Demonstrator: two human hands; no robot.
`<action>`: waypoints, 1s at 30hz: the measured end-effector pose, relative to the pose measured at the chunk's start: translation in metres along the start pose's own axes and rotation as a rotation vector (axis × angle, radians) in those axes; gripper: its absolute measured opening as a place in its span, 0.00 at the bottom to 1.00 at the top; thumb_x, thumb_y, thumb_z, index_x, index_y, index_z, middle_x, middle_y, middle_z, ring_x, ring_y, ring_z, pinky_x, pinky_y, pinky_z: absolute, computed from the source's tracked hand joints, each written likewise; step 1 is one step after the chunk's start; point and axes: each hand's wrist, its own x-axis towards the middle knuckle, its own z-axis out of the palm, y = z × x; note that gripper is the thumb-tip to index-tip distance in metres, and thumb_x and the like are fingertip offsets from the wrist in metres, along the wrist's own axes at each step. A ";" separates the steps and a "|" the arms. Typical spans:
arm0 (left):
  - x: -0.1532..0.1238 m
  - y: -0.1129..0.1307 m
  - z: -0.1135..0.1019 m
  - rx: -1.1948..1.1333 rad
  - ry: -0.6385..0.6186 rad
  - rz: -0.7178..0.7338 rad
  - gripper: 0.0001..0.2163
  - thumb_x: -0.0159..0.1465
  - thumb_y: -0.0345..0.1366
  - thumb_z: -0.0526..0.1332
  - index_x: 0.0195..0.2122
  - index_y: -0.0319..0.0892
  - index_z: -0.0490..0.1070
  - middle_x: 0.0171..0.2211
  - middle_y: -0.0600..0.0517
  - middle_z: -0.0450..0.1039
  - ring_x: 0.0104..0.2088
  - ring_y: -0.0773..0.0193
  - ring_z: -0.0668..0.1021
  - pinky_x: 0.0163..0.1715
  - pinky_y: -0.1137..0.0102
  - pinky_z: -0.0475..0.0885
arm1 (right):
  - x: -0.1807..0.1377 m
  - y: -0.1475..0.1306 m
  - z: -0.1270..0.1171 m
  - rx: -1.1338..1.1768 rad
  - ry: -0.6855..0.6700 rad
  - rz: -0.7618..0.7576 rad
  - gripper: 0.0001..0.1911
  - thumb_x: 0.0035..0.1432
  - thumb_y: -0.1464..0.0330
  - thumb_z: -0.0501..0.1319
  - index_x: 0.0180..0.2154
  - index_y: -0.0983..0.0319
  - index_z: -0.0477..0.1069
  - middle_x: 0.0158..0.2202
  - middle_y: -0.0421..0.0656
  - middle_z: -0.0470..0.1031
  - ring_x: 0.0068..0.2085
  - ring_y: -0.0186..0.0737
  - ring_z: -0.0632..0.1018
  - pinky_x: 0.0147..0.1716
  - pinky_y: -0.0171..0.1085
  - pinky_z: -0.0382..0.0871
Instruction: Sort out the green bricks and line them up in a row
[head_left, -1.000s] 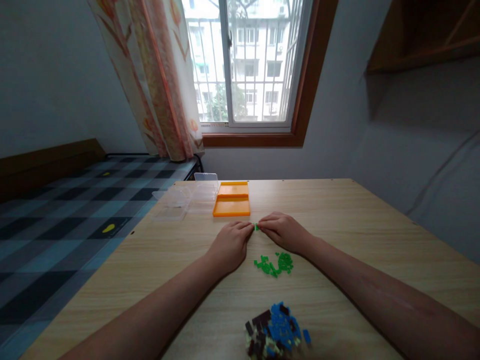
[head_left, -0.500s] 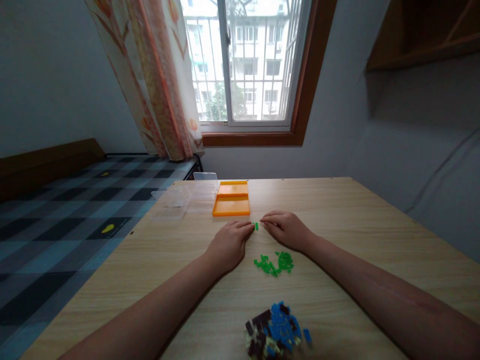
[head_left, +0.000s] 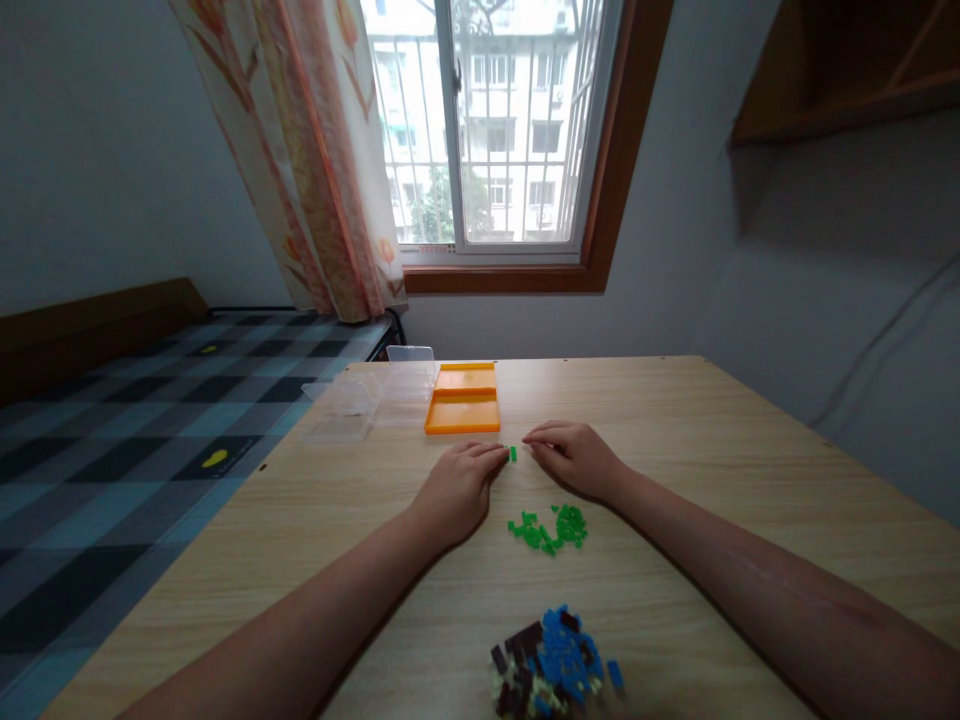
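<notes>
On the wooden table (head_left: 675, 410), a small green building brick (head_left: 513, 454) stands at the fingertips of my left hand (head_left: 459, 490). That hand's fingers are drawn together at the brick's left side, and they seem to pinch it, with the contact partly hidden. Just to the right, my right hand (head_left: 574, 460) rests on its side with thumb and forefinger slightly apart. Nothing shows between them. Closer to me lies a loose pile of small green bricks (head_left: 570, 525). Nearer still is a heap of blue bricks (head_left: 566, 655) mixed with dark brown bricks (head_left: 523, 638) and pale ones.
An orange two-part tray (head_left: 465, 412) lies beyond my left hand. Clear plastic boxes (head_left: 337, 420) with raised lids stand left of it. A bed with checked bedding (head_left: 150, 470) adjoins the table's left side. A window (head_left: 517, 130) is ahead, and a wooden shelf (head_left: 847, 110) hangs upper right.
My right hand has shifted very slightly to the right. A sliver of green by my left fingertips no longer shows. The brick piles stay put.
</notes>
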 end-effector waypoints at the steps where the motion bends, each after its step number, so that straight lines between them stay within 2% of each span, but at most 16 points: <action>1: 0.000 0.000 0.000 0.000 -0.003 0.002 0.16 0.69 0.26 0.55 0.54 0.41 0.76 0.53 0.47 0.77 0.52 0.54 0.77 0.56 0.58 0.72 | 0.000 0.001 0.000 0.015 0.001 0.020 0.12 0.63 0.71 0.59 0.41 0.61 0.81 0.42 0.45 0.82 0.42 0.40 0.81 0.44 0.38 0.74; 9: 0.000 -0.002 -0.002 0.000 -0.029 0.017 0.17 0.67 0.25 0.54 0.54 0.41 0.76 0.53 0.47 0.77 0.52 0.54 0.77 0.57 0.58 0.71 | 0.003 0.012 -0.002 0.121 -0.017 0.200 0.13 0.62 0.66 0.59 0.40 0.61 0.82 0.41 0.46 0.83 0.43 0.44 0.82 0.45 0.41 0.73; 16: 0.001 -0.005 -0.002 -0.009 -0.031 0.028 0.18 0.67 0.25 0.54 0.54 0.39 0.76 0.53 0.47 0.77 0.53 0.54 0.77 0.57 0.58 0.71 | 0.002 0.011 -0.003 0.130 -0.022 0.184 0.13 0.62 0.65 0.59 0.40 0.61 0.82 0.41 0.45 0.83 0.42 0.43 0.81 0.44 0.40 0.73; 30: 0.000 -0.004 -0.001 0.010 -0.016 0.016 0.17 0.69 0.26 0.54 0.54 0.42 0.76 0.53 0.48 0.77 0.52 0.55 0.77 0.57 0.58 0.72 | 0.002 0.011 -0.005 0.110 -0.023 0.159 0.12 0.63 0.65 0.60 0.40 0.62 0.82 0.40 0.46 0.83 0.41 0.43 0.81 0.42 0.39 0.73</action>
